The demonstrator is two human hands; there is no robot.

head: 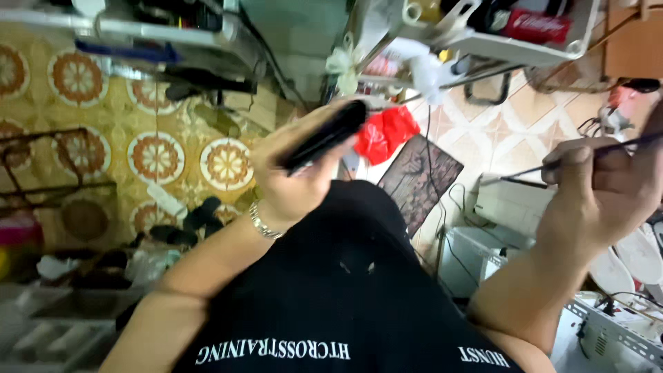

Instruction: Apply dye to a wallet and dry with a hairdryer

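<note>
Fingers: left hand point(293, 173) grips black bar point(324, 136) | right hand point(608, 183) pinches thin rod point(552, 166) | patterned tile floor point(159, 155), cluttered

I took the place for a cramped home repair workshop. Patterned floor tiles point(155, 155) in orange and cream ran under metal shelving point(173, 34) crowded with tools and parts, and a white wire rack point(525, 45) held bottles and odds and ends. Loose cables point(442, 200) trailed over the floor, and opened white appliance housings point(608, 331) with exposed wiring sat at one side, beside what looked like white fan blades point(639, 255). A red plastic bag point(383, 135) lay among the clutter.
</note>
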